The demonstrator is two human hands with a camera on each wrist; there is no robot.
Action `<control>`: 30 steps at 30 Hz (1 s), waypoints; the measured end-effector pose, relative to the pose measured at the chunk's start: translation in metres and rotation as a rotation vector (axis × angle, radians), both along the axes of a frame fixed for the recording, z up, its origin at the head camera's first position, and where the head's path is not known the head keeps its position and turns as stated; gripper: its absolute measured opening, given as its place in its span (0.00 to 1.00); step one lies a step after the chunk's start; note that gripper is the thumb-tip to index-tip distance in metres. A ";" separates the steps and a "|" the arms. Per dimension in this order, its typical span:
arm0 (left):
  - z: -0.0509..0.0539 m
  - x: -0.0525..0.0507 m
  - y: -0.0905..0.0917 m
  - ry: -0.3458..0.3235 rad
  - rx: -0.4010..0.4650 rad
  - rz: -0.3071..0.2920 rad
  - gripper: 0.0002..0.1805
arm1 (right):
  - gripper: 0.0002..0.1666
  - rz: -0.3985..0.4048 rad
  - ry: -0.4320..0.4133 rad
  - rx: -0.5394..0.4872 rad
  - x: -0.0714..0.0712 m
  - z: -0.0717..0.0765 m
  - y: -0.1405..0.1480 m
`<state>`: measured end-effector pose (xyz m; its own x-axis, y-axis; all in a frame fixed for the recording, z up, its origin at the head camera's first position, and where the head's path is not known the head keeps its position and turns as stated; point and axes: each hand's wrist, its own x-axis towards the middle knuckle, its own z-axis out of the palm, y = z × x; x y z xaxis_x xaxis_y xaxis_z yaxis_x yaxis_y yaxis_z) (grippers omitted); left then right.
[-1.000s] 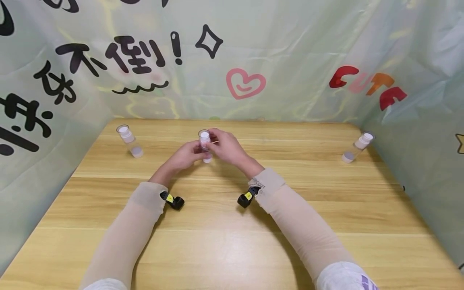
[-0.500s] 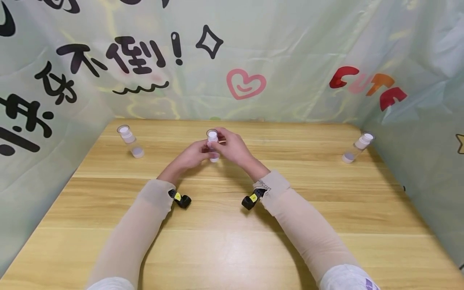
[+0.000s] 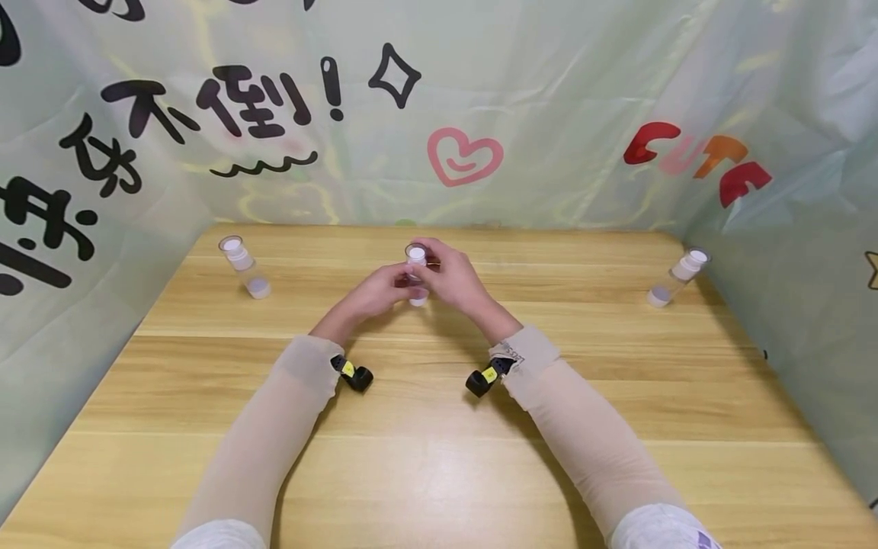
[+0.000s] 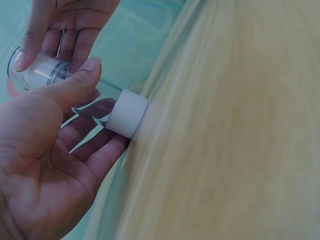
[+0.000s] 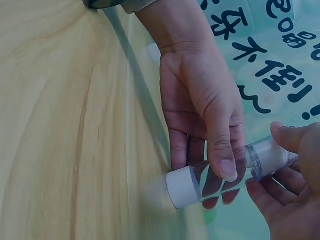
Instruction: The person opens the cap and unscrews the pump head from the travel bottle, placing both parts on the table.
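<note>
A clear bottle with a white base and white top (image 3: 417,254) stands upright near the table's back edge, held by both hands. My left hand (image 3: 377,293) grips its lower body, thumb in front and fingers behind; in the left wrist view the white base (image 4: 127,113) shows beyond those fingers. Higher up, my right hand (image 3: 456,284) pinches the bottle around its white upper part, also seen in the right wrist view (image 5: 270,156). The base is at the tabletop; whether it touches cannot be told.
Another such bottle (image 3: 245,267) stands at the back left of the wooden table (image 3: 439,457), and one more (image 3: 677,279) at the back right. A printed cloth (image 3: 549,99) hangs behind the table and along both sides.
Both hands and the bottle between them have shifted to the right along the back of the table. Their grips look the same, and the two outer bottles have stayed in place.
</note>
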<state>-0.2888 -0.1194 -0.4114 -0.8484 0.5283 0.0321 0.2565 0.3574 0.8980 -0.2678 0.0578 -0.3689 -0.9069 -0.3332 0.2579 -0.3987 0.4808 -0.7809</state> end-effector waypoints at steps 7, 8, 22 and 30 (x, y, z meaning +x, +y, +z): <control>0.001 0.002 0.003 -0.001 0.007 -0.028 0.22 | 0.26 0.014 0.001 -0.008 0.002 0.002 0.006; 0.001 0.002 0.003 -0.003 0.015 -0.030 0.23 | 0.25 0.015 0.001 -0.008 0.002 0.002 0.007; -0.004 0.008 0.009 -0.026 0.132 0.004 0.24 | 0.28 -0.027 -0.053 -0.119 0.011 -0.001 0.008; -0.008 0.008 0.012 0.012 0.153 -0.002 0.18 | 0.29 0.014 -0.045 -0.158 0.010 -0.001 0.013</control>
